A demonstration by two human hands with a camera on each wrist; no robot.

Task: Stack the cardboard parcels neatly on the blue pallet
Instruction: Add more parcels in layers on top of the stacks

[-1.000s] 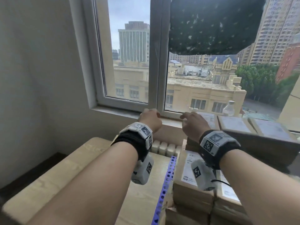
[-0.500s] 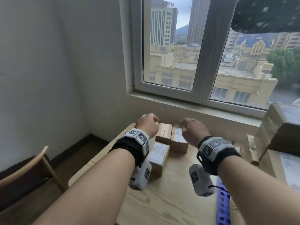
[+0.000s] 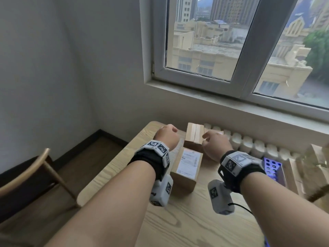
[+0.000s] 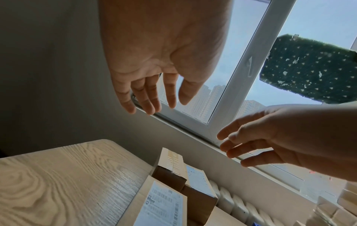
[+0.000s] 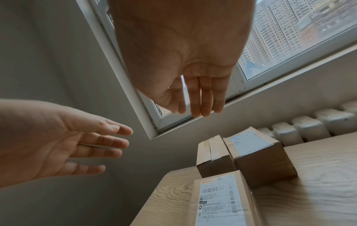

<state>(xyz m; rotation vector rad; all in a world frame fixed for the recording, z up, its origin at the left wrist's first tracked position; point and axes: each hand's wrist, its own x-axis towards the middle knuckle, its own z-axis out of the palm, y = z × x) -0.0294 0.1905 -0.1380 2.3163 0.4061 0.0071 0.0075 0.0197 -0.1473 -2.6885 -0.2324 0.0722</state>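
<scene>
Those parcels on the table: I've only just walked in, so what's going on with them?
A person is reaching both hands toward three cardboard parcels on the wooden table below the window. The left hand and right hand hover open above them, holding nothing. A labelled parcel lies nearest, two more sit behind it, one taped. The blue pallet lies to the right; none of these three is on it yet.

Three labelled parcels [image 3: 187, 166] on table [image 3: 178, 220]

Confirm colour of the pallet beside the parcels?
Blue pallet, with a grid of round holes; clearest in the head view.
</scene>
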